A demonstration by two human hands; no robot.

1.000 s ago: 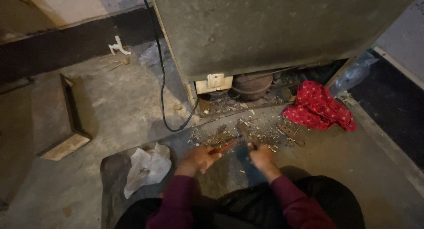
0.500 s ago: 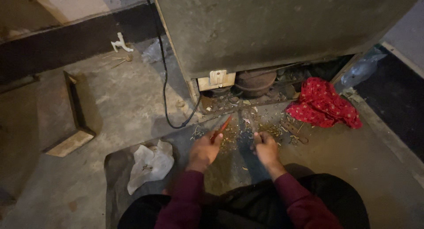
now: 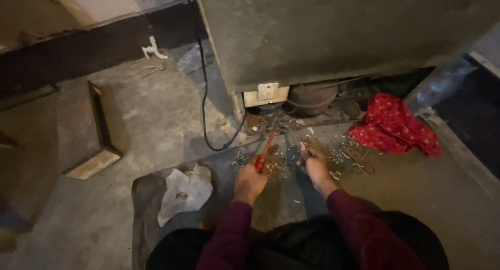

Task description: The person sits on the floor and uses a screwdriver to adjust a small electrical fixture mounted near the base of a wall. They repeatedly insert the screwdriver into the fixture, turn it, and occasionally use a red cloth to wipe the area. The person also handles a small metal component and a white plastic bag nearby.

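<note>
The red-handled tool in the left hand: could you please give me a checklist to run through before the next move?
1. Left hand grips the red-handled tool: ok.
2. Tool tip visible at the appliance base: cannot tell, too dark.
3. Right hand rests among the scattered small metal parts: ok.
4. Black cable lies apart from both hands: ok.
5. Red cloth lies clear of the hands: ok.
6. White crumpled bag lies beside the left arm, not touching: ok.

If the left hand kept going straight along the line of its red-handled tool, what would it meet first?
Probably the open base of the grey appliance: the left hand aims the red-handled tool up toward the dark round compressor area, past floor debris. Depth is unclear.
</note>
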